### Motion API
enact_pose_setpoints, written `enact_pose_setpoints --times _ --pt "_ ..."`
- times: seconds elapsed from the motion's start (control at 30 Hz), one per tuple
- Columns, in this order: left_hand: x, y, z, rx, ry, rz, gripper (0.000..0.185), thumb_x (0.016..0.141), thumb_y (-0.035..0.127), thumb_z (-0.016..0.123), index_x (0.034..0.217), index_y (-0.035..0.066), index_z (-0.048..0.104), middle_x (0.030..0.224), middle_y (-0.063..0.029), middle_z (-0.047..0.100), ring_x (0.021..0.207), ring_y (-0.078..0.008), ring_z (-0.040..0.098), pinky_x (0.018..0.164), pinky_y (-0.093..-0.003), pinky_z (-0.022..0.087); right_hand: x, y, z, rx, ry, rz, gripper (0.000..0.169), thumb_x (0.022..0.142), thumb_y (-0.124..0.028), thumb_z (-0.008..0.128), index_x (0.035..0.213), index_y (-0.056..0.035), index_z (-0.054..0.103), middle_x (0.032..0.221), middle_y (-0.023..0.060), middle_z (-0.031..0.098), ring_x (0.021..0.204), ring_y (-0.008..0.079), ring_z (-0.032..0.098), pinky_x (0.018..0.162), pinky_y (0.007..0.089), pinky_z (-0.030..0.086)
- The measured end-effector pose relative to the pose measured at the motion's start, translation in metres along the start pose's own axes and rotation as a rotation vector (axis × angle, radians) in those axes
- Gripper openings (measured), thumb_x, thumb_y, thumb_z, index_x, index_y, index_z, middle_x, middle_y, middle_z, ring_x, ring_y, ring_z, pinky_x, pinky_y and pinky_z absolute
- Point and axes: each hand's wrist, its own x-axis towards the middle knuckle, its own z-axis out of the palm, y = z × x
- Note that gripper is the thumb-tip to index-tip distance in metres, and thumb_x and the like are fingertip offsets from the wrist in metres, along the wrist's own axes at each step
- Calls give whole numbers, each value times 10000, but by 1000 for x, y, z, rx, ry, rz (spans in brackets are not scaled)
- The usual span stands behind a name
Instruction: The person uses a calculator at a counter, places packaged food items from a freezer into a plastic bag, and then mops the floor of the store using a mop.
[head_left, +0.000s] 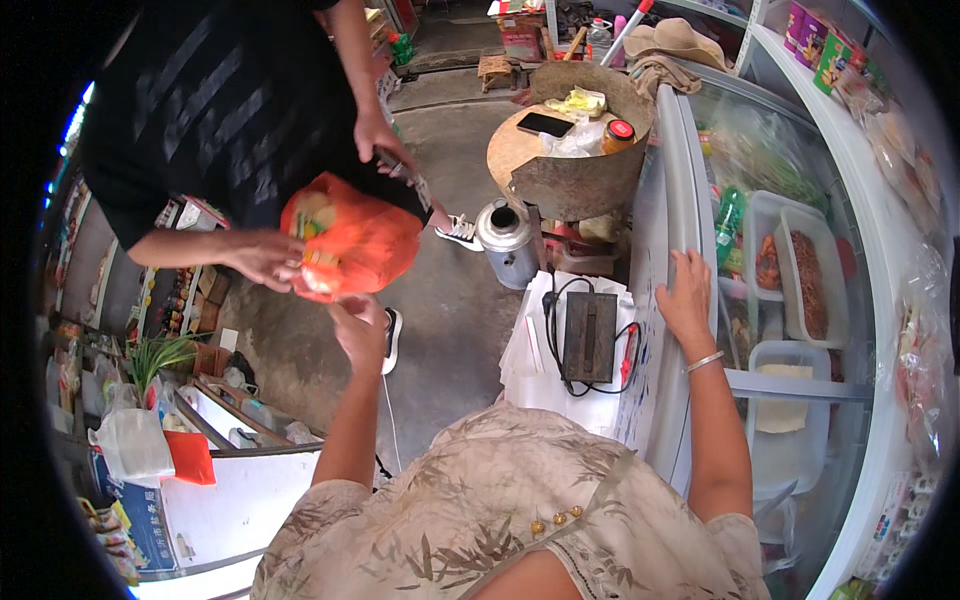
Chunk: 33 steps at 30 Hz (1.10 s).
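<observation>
My left hand (358, 326) is raised, its fingertips pinched at the lower edge of an orange-red plastic bag (367, 244). Pale and yellow-green contents show through the film, too blurred to name. Facing me, another person in a black T-shirt (225, 112) has one hand (262, 259) against the bag's side. That person's other hand (379, 139) holds a dark, phone-like object (396, 166). My right hand (686, 292) rests with fingers apart on the pale frame of a glass-topped freezer (681, 217), holding nothing.
Beside the freezer, a dark box with cables (590, 337) lies on white sheets. A metal flask-like container (506, 236) stands beyond. A round wooden board (514, 150) bears a phone (546, 125) and a red-lidded jar (617, 136). Shelves (840, 172) flank the right; a white counter (240, 487) stands left.
</observation>
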Motion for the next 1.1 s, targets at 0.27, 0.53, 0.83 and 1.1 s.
enact_pose_setpoints --times 0.27,0.53,0.83,1.1 --pt "-57 -11 -7 -119 -536 -117 283 740 91 643 999 12 559 808 -93 651 750 -158 642 692 -281 517 26 14 15 -328 -102 -20 557 765 -15 564 1309 -58 450 1479 191 237 1407 347 156 1104 534 184" --pt "-64 -17 -12 90 -945 -208 367 746 222 699 1023 8 588 838 -104 674 774 -210 656 723 -330 513 27 4 5 -331 -202 -5 455 771 -22 564 1223 -63 538 1509 180 184 1415 340 136 1108 533 174" --pt "13 -2 -2 446 -1115 -92 500 733 349 718 1133 76 597 934 -89 693 911 -266 656 801 -371 502 32 -6 3 -275 -200 40 337 719 -17 620 1053 -58 609 1527 143 167 1424 306 128 1100 555 166" --pt "70 -82 -15 604 -1104 -215 534 716 373 711 1165 108 595 1013 -123 674 1002 -288 623 861 -386 498 35 -24 4 -321 -203 55 442 712 -41 682 1137 -74 567 1530 125 170 1425 280 138 1117 539 118"
